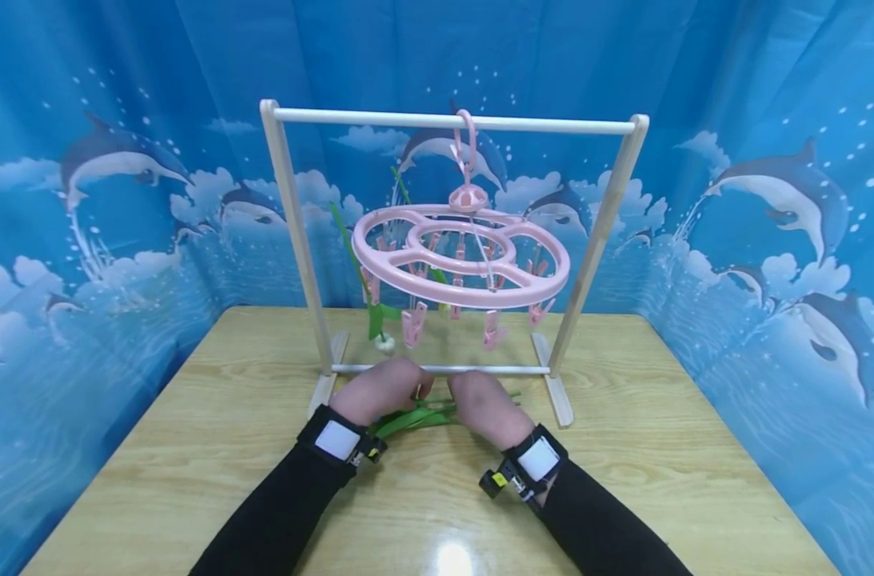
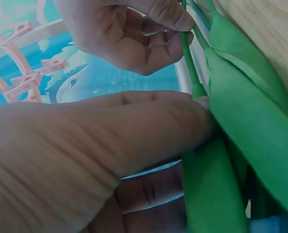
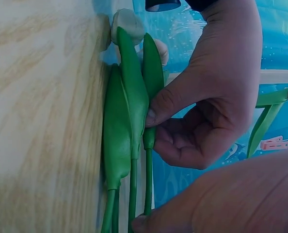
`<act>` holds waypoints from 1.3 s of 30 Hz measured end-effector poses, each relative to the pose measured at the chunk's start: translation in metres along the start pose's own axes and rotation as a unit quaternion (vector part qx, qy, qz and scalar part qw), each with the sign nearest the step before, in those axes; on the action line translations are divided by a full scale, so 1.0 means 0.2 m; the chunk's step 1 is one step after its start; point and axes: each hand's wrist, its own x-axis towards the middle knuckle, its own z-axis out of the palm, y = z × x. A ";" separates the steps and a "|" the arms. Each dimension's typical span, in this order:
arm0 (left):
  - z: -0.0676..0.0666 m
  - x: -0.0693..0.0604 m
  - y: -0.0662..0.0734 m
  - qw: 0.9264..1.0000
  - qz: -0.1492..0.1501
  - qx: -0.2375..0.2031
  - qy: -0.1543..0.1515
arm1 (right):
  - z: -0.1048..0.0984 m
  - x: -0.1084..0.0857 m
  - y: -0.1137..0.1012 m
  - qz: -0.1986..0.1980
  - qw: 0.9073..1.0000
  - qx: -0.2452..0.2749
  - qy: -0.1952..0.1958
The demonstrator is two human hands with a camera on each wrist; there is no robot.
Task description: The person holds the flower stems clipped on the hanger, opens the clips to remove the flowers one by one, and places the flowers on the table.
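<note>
Several artificial flowers with green leaves (image 1: 408,420) and thin stems lie on the table below the rack; in the right wrist view their leaves (image 3: 117,131) and a pale flower head (image 3: 127,24) show. My left hand (image 1: 386,390) (image 2: 86,150) pinches one flower at the base of its leaf between thumb and fingers. My right hand (image 1: 487,408) (image 2: 134,34) pinches the same flower's thin stem (image 2: 190,60) further along. The two hands are a short way apart.
A wooden rack (image 1: 293,216) stands behind the hands. From its top bar hangs a pink round hanger (image 1: 458,296) with several clips (image 1: 413,324). A white flower (image 1: 385,344) hangs head down at its left. A blue dolphin curtain (image 1: 768,200) surrounds the table (image 1: 624,480).
</note>
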 end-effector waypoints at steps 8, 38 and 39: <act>0.01 0.01 0.00 1.000 0.009 0.019 0.020 | 0.10 0.06 0.07 0.030 0.998 -0.052 -0.017; 0.07 0.01 0.07 0.975 0.013 0.139 0.170 | 0.02 0.01 -0.05 0.027 0.997 -0.071 0.007; 0.07 0.01 0.08 0.974 0.011 0.142 0.175 | 0.02 0.01 -0.05 0.027 0.997 -0.071 0.007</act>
